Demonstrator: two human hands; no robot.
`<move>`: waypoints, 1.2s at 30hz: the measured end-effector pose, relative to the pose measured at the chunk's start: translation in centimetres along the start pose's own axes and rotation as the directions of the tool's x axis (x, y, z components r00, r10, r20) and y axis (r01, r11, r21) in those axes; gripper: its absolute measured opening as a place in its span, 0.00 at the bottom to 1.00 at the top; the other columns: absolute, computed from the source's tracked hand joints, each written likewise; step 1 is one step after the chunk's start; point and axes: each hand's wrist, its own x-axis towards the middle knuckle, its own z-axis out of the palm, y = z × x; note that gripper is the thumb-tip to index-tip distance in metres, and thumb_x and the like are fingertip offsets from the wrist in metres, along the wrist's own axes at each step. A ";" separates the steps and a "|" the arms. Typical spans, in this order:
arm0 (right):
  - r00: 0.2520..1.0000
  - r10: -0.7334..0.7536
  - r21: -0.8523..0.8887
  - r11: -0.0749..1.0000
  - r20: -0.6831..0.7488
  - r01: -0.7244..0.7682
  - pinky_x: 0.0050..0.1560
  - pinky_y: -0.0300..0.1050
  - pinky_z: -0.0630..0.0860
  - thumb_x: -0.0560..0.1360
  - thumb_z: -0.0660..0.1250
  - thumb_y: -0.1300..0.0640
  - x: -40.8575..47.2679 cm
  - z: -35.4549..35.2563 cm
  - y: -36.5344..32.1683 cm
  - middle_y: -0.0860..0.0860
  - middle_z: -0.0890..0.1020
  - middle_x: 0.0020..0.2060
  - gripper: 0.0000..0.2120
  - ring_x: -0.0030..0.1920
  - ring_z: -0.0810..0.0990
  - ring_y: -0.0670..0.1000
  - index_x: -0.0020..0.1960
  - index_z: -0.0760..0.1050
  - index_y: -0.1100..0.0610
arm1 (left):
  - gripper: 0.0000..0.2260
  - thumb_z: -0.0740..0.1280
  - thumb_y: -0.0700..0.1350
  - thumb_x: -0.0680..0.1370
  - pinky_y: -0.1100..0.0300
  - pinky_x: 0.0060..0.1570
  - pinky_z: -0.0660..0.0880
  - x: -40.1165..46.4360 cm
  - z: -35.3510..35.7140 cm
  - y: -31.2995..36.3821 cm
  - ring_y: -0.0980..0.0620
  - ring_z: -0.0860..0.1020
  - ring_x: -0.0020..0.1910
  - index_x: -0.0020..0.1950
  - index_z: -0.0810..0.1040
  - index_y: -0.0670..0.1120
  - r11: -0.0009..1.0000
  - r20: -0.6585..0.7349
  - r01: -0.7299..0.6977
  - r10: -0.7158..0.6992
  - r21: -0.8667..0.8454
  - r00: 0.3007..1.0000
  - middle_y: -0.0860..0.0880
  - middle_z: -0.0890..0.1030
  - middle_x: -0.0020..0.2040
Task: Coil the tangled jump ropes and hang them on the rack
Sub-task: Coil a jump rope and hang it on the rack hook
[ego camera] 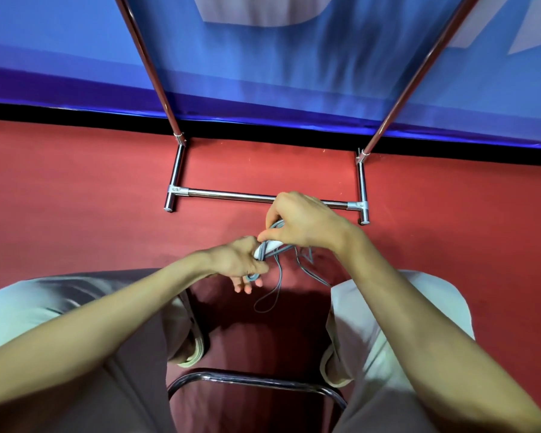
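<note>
Head view: a seated person looks down at 2 bare forearms meeting over a red floor [91, 189]. The left hand [238, 260] sits low and centre, its thumb and upper fingers curled round a bundle of grey rope [270, 250] and a pale handle [261, 250] that pokes out at the top of the fist; the 2 lowest fingers hang straighter below. The right hand [300, 221] is above and just to the right of the left, knuckles up, thumb and forefinger pinching the same rope where it crosses the handle. The 2 hands are almost touching, with the bundle between them.

From the bundle, 1 long thin loop of rope drops below the left hand and hangs between the knees. A few looser strands trail to the right under the right wrist, and how they cross I cannot tell.

The rack [225, 195] stands just beyond the hands: a chrome base bar runs left to right, partly hidden by the right hand, with 2 short feet and 2 uprights rising toward the top edge. No rope touches it.

Behind the rack is a blue banner [60, 57] over a black strip. At the bottom, a curved chrome chair rail [256, 381] shows between the legs, which wear pale trousers [44, 307]
</note>
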 end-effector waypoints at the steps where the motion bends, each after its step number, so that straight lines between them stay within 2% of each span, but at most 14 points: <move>1: 1.000 0.009 0.005 1.000 0.005 -0.009 0.43 0.42 0.68 0.72 0.72 0.45 0.0 0.0 -0.1 0.45 0.78 0.39 0.11 0.47 0.79 0.51 0.44 0.83 0.53 | 0.05 0.61 0.36 0.80 0.64 0.18 0.70 0.1 0.1 -0.1 0.55 0.74 0.20 0.54 0.70 0.36 1.000 -0.007 -0.003 0.003 -0.006 1.000 0.44 0.78 0.33; 2: 1.000 0.013 0.008 1.000 0.008 -0.013 0.43 0.42 0.68 0.71 0.73 0.45 0.0 -0.1 -0.1 0.44 0.77 0.38 0.11 0.47 0.79 0.51 0.44 0.83 0.53 | 0.03 0.62 0.37 0.80 0.65 0.18 0.68 0.0 0.1 -0.1 0.56 0.72 0.19 0.48 0.71 0.38 1.000 -0.015 -0.012 0.012 0.002 1.000 0.45 0.77 0.32; 4: 1.000 0.013 0.016 1.000 0.013 -0.013 0.42 0.42 0.67 0.71 0.73 0.45 -0.1 -0.3 -0.2 0.44 0.77 0.37 0.10 0.45 0.79 0.50 0.42 0.83 0.53 | 0.11 0.66 0.42 0.80 0.66 0.18 0.65 0.2 0.1 -0.2 0.58 0.68 0.19 0.39 0.70 0.43 0.998 -0.038 -0.017 0.019 0.053 0.999 0.48 0.74 0.29; 8: 0.998 0.056 0.034 0.998 -0.002 -0.055 0.43 0.44 0.68 0.74 0.68 0.45 -0.4 -0.7 -0.1 0.45 0.76 0.34 0.13 0.40 0.75 0.52 0.39 0.77 0.55 | 0.13 0.68 0.45 0.79 0.65 0.20 0.64 0.5 0.2 -0.7 0.58 0.67 0.18 0.38 0.69 0.45 0.984 -0.043 -0.048 0.057 0.172 0.997 0.50 0.70 0.26; 10: 0.996 0.081 0.037 0.996 -0.023 -0.080 0.42 0.45 0.64 0.78 0.62 0.48 -0.5 -0.9 -0.2 0.46 0.71 0.31 0.13 0.39 0.71 0.55 0.41 0.74 0.56 | 0.14 0.68 0.43 0.79 0.60 0.26 0.66 0.4 0.3 -0.7 0.54 0.67 0.21 0.36 0.68 0.46 0.968 -0.056 -0.074 0.090 0.239 0.994 0.50 0.70 0.27; 12: 0.996 0.076 0.012 0.997 -0.048 -0.075 0.43 0.47 0.65 0.80 0.58 0.50 -0.5 -1.2 -0.3 0.47 0.71 0.33 0.12 0.43 0.74 0.57 0.42 0.73 0.56 | 0.14 0.67 0.45 0.78 0.59 0.31 0.65 0.1 0.5 -0.5 0.52 0.67 0.26 0.34 0.68 0.47 0.909 -0.071 -0.098 0.138 0.406 0.988 0.50 0.71 0.29; 16: 0.987 0.160 0.021 0.987 0.035 -0.161 0.45 0.48 0.70 0.81 0.56 0.45 -0.7 -1.2 0.2 0.48 0.73 0.29 0.20 0.40 0.76 0.55 0.37 0.73 0.56 | 0.07 0.65 0.47 0.79 0.59 0.39 0.66 -0.8 0.2 0.2 0.43 0.77 0.44 0.47 0.76 0.44 0.708 -0.065 -0.081 0.176 0.702 0.982 0.43 0.80 0.45; 19: 0.967 0.225 -0.060 0.974 0.117 -0.219 0.40 0.46 0.68 0.78 0.61 0.42 -0.6 -0.8 1.0 0.52 0.76 0.29 0.24 0.37 0.76 0.56 0.36 0.76 0.60 | 0.12 0.64 0.50 0.79 0.57 0.43 0.68 -1.2 -1.9 0.4 0.41 0.78 0.53 0.55 0.75 0.42 0.634 -0.179 0.026 0.177 0.773 0.968 0.41 0.81 0.54; 21: 0.954 0.250 -0.007 0.968 0.168 -0.252 0.38 0.45 0.68 0.75 0.65 0.43 -0.5 -0.8 2.0 0.51 0.73 0.27 0.22 0.33 0.73 0.55 0.32 0.75 0.59 | 0.11 0.65 0.51 0.79 0.58 0.41 0.67 -1.5 -3.3 0.4 0.42 0.78 0.52 0.54 0.75 0.43 0.629 -0.186 0.023 0.195 0.777 0.963 0.43 0.81 0.52; 24: 0.945 0.222 0.278 0.917 0.238 -0.285 0.33 0.44 0.65 0.73 0.67 0.43 -0.8 -1.3 3.4 0.47 0.68 0.21 0.23 0.26 0.66 0.50 0.26 0.70 0.56 | 0.08 0.67 0.50 0.78 0.59 0.38 0.64 -1.9 -4.6 0.3 0.45 0.76 0.45 0.50 0.76 0.46 0.652 -0.111 -0.046 0.198 0.757 0.974 0.47 0.77 0.43; 27: 0.979 0.102 0.464 0.869 0.177 -0.174 0.26 0.40 0.57 0.77 0.69 0.50 -1.1 -1.5 3.2 0.45 0.63 0.18 0.22 0.23 0.59 0.46 0.26 0.70 0.55 | 0.07 0.68 0.51 0.77 0.60 0.38 0.65 -2.2 -4.6 0.1 0.49 0.73 0.40 0.50 0.77 0.48 0.638 -0.039 -0.096 0.195 0.764 0.980 0.52 0.75 0.39; 30: 0.995 -0.003 0.579 0.813 0.098 -0.055 0.25 0.39 0.54 0.77 0.68 0.55 -0.9 -1.8 2.5 0.51 0.63 0.21 0.19 0.24 0.57 0.48 0.29 0.73 0.58 | 0.12 0.69 0.54 0.76 0.59 0.33 0.66 -2.2 -2.6 0.0 0.51 0.70 0.33 0.45 0.77 0.45 0.650 0.052 -0.218 0.265 0.728 0.963 0.52 0.73 0.33; 33: 0.998 0.033 0.682 0.729 0.049 -0.058 0.26 0.39 0.55 0.79 0.65 0.56 -0.9 -2.2 3.2 0.50 0.64 0.21 0.19 0.24 0.58 0.47 0.30 0.73 0.59 | 0.13 0.72 0.51 0.76 0.64 0.28 0.63 -3.4 -1.2 1.3 0.57 0.63 0.27 0.39 0.75 0.44 0.761 0.063 -0.443 0.472 0.473 0.879 0.55 0.67 0.27; 36: 0.989 0.145 0.721 0.687 -0.020 -0.086 0.24 0.36 0.56 0.80 0.63 0.56 -0.6 -2.4 3.7 0.46 0.65 0.19 0.19 0.21 0.59 0.43 0.31 0.71 0.60 | 0.11 0.73 0.43 0.74 0.71 0.26 0.60 -5.3 -1.6 3.6 0.62 0.63 0.24 0.35 0.74 0.48 0.791 -0.131 -0.590 0.609 0.159 0.782 0.59 0.68 0.24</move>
